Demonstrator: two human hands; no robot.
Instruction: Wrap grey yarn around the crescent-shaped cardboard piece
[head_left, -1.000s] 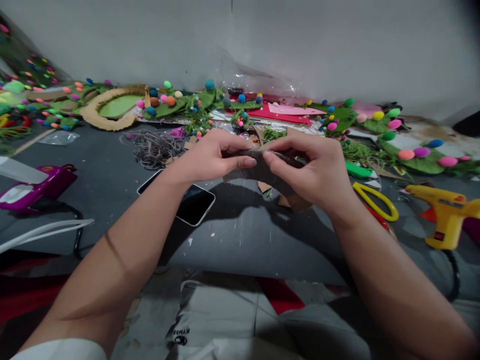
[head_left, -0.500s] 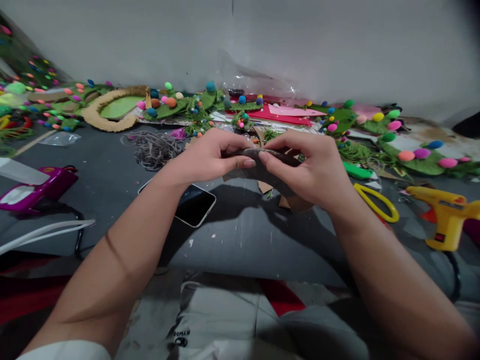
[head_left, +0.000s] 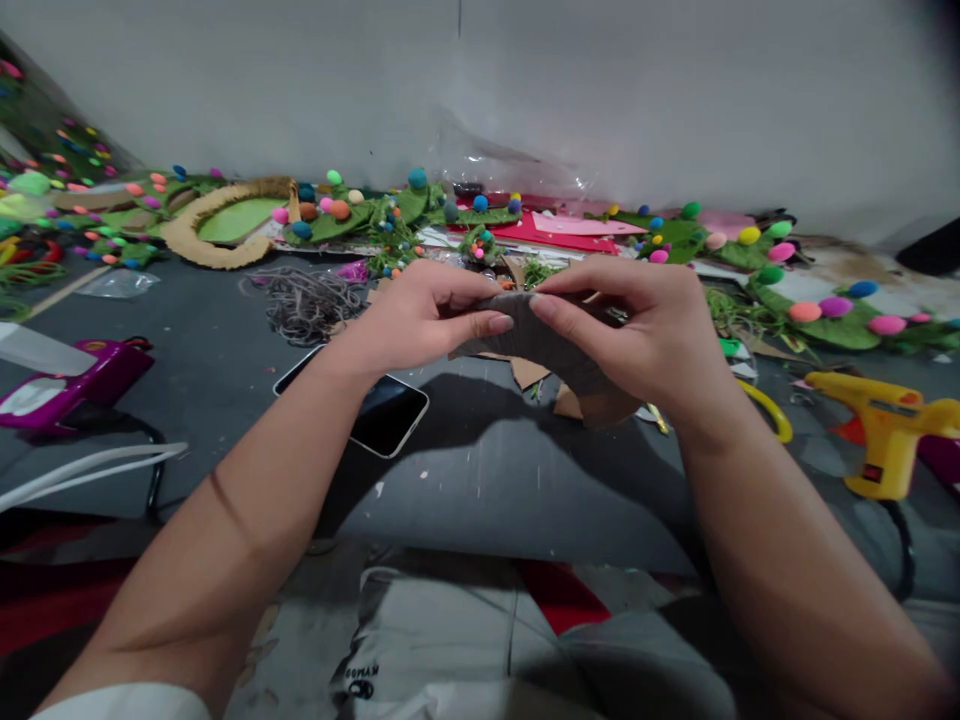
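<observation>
Above the table, a curved piece wrapped in grey yarn [head_left: 559, 342] is held between my two hands, with bare brown cardboard showing at its right end. My left hand [head_left: 431, 315] pinches its left part, thumb on the near face. At the top edge, my right hand [head_left: 634, 325] grips it between thumb and fingers. The fingertips behind the piece are hidden. A loose heap of grey yarn [head_left: 307, 302] lies just left of my left hand. Under my left forearm a phone [head_left: 390, 415] lies face up, partly covered.
A yellow glue gun [head_left: 889, 430] stands at the right, beside yellow-handled scissors [head_left: 776, 412]. At the left lies a purple glue gun [head_left: 112, 375]. Green felt leaves with coloured pompoms, a tan wrapped ring [head_left: 202, 250] and red paper [head_left: 551, 236] line the wall.
My right hand has shifted slightly right along the curved piece, and more of its grey-wrapped face shows. My left hand keeps nearly the same hold.
</observation>
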